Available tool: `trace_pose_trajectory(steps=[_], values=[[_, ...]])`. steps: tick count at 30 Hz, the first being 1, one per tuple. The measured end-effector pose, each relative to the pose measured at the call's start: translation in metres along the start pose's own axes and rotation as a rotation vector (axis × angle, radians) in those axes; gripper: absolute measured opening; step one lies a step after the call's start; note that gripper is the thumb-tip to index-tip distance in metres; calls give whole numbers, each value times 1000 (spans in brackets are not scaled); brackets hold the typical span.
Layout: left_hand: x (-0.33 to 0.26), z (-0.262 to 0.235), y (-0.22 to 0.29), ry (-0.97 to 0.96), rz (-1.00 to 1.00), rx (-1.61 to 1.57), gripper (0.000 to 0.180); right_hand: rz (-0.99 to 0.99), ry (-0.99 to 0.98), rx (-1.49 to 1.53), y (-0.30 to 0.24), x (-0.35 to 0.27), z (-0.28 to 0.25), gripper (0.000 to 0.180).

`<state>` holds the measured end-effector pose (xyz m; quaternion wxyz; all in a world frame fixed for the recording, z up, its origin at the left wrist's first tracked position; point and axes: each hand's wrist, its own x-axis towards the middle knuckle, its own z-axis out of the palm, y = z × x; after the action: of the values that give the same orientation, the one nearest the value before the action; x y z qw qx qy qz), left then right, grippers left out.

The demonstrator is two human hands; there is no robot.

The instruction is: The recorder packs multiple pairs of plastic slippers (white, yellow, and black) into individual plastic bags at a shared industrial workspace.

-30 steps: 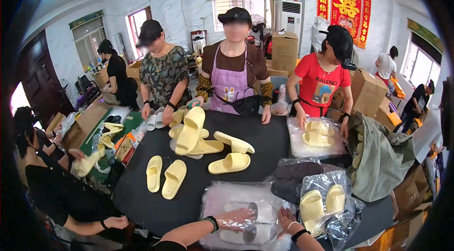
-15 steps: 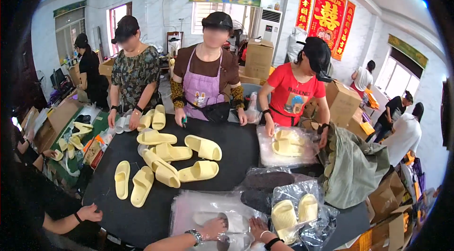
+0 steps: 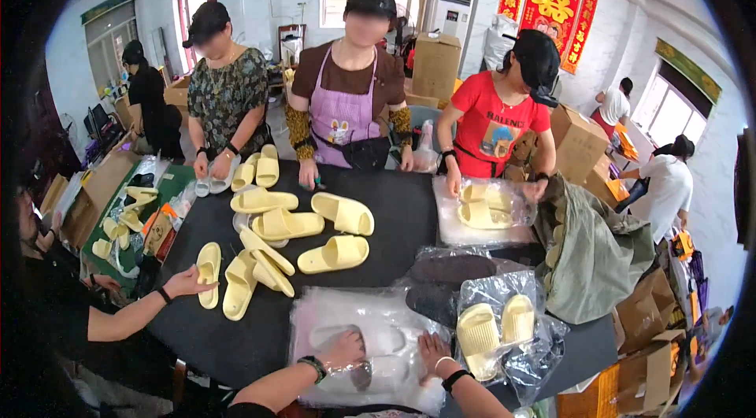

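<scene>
At the near edge of the table, a pale whitish slipper [image 3: 386, 342] lies on a stack of clear plastic bags [image 3: 323, 308], seen through film. A grey-footed slipper [image 3: 361, 375] shows beside it, close to my left wrist. My left hand [image 3: 344, 349] is closed over a slipper there, its fingers curled down; the plastic partly hides the grip. My right hand [image 3: 433, 353] rests with fingers stretched on the right edge of the bags. To its right, a pair of pale yellow slippers [image 3: 478, 337] lies on clear plastic.
Loose yellow slippers [image 3: 335, 253] cover the table's left half. A co-worker's hand [image 3: 187, 284] reaches in at the left. Opposite, a person in red handles a bagged yellow pair [image 3: 484, 213]. A grey-green sack [image 3: 587, 260] lies at the right, near dark bagged slippers [image 3: 449, 268].
My left hand has moved slightly left and up over the bags, and my right hand slightly up. The co-worker's hand at left has reached to a yellow slipper. The view has shifted a little.
</scene>
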<state>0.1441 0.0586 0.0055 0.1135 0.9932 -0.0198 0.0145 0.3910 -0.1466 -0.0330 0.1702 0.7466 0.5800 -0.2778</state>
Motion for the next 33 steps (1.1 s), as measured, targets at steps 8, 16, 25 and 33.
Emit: trace_pose_trajectory(steps=[8,16,25,33], values=[[-84,16,-30,180,-92,78,18,-37,45,-46,-3,-2,1,151],[-141,26,-40,118,-358,-35,36,-99,796,-398,28,54,90,144],[-218,-24,2,418,-921,31,36,-14,-10,19,-3,-2,13,147],[-264,-99,15,605,-1152,406,44,-67,209,-318,-18,-23,-32,121]])
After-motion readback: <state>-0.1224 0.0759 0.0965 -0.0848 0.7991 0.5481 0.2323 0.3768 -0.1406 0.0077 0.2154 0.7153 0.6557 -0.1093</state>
